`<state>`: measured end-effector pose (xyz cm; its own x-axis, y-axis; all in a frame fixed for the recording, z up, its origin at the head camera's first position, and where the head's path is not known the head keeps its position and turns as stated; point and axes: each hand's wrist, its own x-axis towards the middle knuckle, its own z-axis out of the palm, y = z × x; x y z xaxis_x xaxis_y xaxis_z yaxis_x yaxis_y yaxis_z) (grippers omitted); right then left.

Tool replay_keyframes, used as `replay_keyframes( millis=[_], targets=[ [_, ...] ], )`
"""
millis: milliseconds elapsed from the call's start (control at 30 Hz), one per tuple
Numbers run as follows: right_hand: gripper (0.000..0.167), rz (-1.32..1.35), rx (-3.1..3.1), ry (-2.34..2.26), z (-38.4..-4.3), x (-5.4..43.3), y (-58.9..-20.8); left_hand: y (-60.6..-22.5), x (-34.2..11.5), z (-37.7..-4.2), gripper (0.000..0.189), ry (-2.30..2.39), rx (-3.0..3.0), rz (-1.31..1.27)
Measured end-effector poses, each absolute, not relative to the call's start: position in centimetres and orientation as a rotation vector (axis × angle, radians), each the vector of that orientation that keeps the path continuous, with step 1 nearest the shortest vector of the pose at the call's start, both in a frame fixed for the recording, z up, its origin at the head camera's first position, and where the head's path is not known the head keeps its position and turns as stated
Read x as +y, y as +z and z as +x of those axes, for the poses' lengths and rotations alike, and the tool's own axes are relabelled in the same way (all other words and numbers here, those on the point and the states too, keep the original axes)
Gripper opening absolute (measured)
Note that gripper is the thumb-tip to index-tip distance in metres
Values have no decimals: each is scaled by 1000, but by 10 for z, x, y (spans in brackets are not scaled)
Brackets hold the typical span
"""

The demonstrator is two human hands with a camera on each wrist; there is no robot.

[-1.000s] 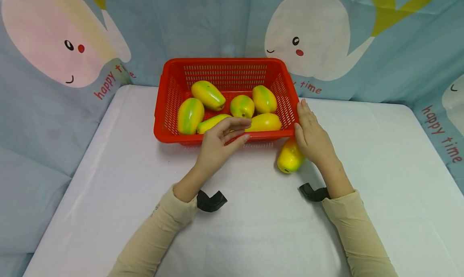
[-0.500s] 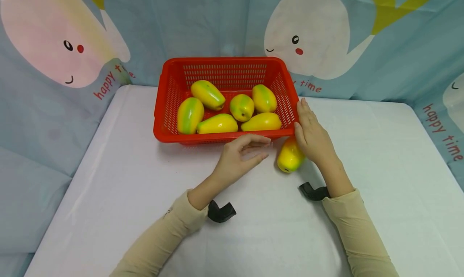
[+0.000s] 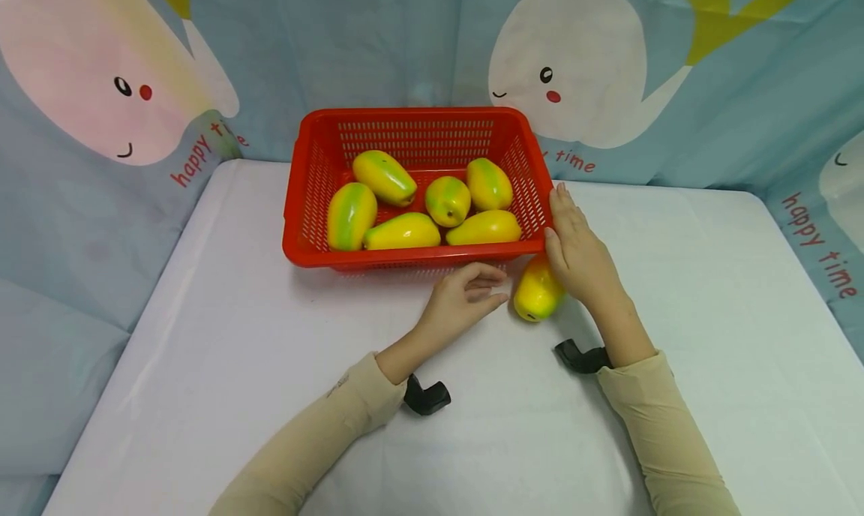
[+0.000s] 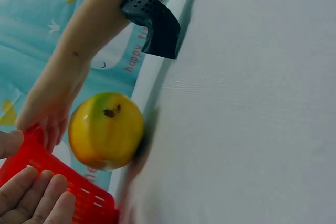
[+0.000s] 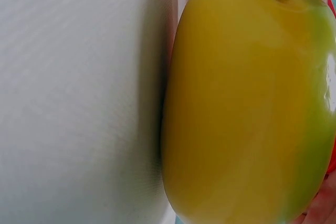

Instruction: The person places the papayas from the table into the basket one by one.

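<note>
A red plastic basket [image 3: 421, 258] stands at the back of the table with several yellow-green oval fruits, like mangoes or papayas, lying in it; one such fruit [image 3: 401, 232] is near its front wall. Another yellow-green fruit [image 3: 536, 291] lies on the table just outside the basket's front right corner. My right hand [image 3: 582, 257] rests along the basket's right side, fingers straight, thumb at the corner, beside that fruit. My left hand [image 3: 461, 300] is in front of the basket, fingers loosely bent, holding nothing, a small gap left of the loose fruit [image 4: 106, 130].
A white cloth [image 3: 202, 366] covers the table. Behind it hangs a blue curtain [image 3: 405, 43] printed with whales. Black wrist pieces [image 3: 427, 397] stick out by both sleeves. The loose fruit [image 5: 247, 108] fills much of the right wrist view.
My left hand has moved from over the basket's front rim down and to the right, toward the loose fruit. The right hand, basket and fruits stay in place.
</note>
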<state>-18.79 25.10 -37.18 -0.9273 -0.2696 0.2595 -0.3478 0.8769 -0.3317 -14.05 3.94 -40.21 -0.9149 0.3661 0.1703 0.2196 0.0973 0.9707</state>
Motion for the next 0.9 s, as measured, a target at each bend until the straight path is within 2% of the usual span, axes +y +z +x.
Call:
replay_keyframes(
  millis=[167,533,667,900],
  targets=[
    [58,482,-2826,554,-187,251,-372,-404,52,-145,38,1827,2234,545],
    [56,523,-2785,562,-187,251,-373,-406,81,-150,72,1584,2351,466],
    [57,524,-2784,554,-188,251,-372,-408,84,-152,75,1546,2380,502],
    [57,511,-2799,567,-187,251,-373,-415,83,-155,71,1521,2388,513]
  ],
)
